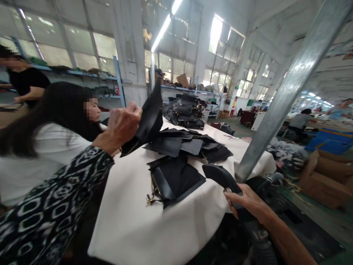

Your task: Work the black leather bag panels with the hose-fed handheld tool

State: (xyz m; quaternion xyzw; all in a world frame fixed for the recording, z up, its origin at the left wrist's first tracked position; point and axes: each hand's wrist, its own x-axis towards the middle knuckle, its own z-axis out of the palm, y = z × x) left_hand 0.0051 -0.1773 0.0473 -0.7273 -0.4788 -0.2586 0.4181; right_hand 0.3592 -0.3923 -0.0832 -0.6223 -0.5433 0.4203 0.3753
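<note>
My left hand [121,125] is raised above the white table [132,221] and closed on a black leather piece [150,117] that stands up from my fingers. My right hand [245,202] is low at the table's right edge, fingers wrapped round a curved black handle-like piece [220,176] with a small metal rivet. Between the hands lies a folded black bag part with brass hardware [172,182]. Beyond it is a loose spread of flat black cut pieces [190,145].
A tall heap of black pieces [186,112] sits at the table's far end. A slanted metal post [286,92] rises at the right. A seated person in white [46,147] is close on my left. Cardboard boxes [328,176] stand on the floor to the right.
</note>
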